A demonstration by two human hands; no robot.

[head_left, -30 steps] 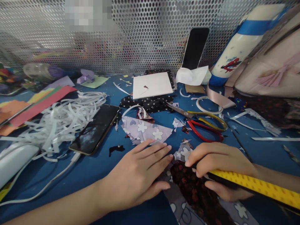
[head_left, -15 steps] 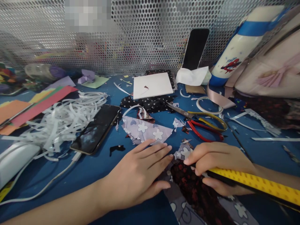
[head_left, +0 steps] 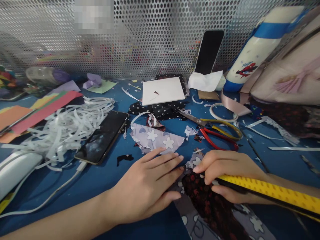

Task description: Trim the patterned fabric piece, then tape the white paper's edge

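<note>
My left hand lies palm down with fingers stretched out, its fingertips at the edge of the lilac floral fabric. A dark piece of fabric with red leaf shapes lies over that cloth. Gripped in my right hand is a long yellow and black tool with a dimpled handle. Its tip is hidden by my fingers, which are bent low over the upper end of the dark fabric. Beyond my left hand rests a cut lilac flower-print piece.
Scissors with red and yellow handles lie beyond my right hand. A phone, a cable and a heap of white strips are at left. A standing phone, a bottle and a perforated metal screen line the back.
My right hand has shifted slightly left and up with the yellow and black tool. My left hand has stayed nearly still.
</note>
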